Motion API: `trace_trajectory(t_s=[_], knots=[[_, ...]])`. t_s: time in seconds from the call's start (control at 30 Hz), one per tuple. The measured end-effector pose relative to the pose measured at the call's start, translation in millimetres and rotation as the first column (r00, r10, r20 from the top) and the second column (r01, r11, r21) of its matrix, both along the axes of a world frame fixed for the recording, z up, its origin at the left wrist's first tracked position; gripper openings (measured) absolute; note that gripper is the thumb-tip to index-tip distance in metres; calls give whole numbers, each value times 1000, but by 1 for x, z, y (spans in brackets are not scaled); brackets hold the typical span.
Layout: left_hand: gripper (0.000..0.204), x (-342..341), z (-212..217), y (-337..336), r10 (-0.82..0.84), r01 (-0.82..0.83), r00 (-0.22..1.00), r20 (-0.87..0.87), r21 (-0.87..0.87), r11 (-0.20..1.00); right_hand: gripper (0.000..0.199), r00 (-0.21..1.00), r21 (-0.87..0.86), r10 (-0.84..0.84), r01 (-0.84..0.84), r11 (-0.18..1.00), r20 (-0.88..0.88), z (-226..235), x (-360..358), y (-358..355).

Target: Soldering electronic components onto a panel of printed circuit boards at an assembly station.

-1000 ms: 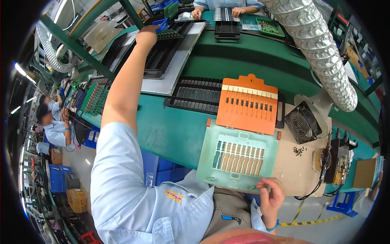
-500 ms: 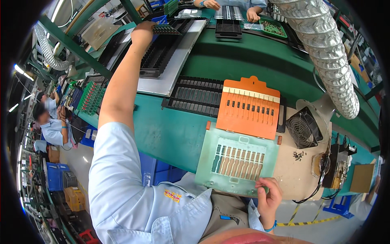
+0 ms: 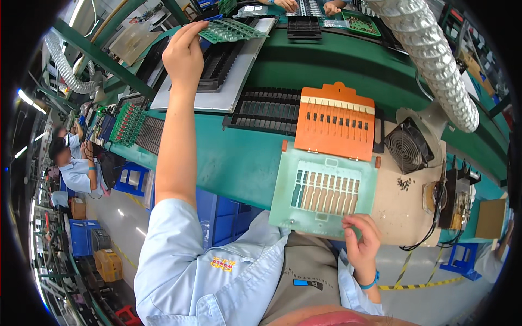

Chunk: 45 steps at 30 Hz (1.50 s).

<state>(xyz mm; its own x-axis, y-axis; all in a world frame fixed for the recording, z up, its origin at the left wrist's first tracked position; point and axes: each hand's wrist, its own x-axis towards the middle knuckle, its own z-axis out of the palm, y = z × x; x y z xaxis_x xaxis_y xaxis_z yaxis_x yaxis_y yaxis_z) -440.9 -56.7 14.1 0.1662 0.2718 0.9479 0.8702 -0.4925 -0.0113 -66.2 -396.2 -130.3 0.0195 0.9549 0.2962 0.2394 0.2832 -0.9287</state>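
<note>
My left hand point(image 3: 185, 54) is raised at the far left of the bench, its fingers closed on the left edge of a green circuit board panel point(image 3: 232, 30). The panel is held tilted above a black slotted rack point(image 3: 217, 68). Close to me lies a pale green fixture plate point(image 3: 280, 209) with a row of long slots. My right hand point(image 3: 363, 242) is at the plate's lower right corner, fingers loosely bent and thumb apart, with nothing between them. Behind the plate, its orange flap point(image 3: 336, 138) stands tipped back, holding a row of small dark parts.
Black racks point(image 3: 263, 111) lie left of the flap. A black fan point(image 3: 408, 142) and small dark parts point(image 3: 404, 185) sit to the right, under a silver duct point(image 3: 435, 60). Another green board panel point(image 3: 128, 125) stands at left. Across the bench a co-worker's hands point(image 3: 331, 7) show.
My left hand has lifted the board panel up from the rack, and more of its face shows. The view has shifted somewhat. My right hand stays by the plate's corner.
</note>
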Motion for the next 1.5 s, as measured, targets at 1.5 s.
trace_trajectory(t_s=[1.5], knots=[[37, 107, -131, -278, 94, 942, 324, 941, -312, -122, 8, 979, -143, 104, -130, 981, -177, -17, -14, -47]])
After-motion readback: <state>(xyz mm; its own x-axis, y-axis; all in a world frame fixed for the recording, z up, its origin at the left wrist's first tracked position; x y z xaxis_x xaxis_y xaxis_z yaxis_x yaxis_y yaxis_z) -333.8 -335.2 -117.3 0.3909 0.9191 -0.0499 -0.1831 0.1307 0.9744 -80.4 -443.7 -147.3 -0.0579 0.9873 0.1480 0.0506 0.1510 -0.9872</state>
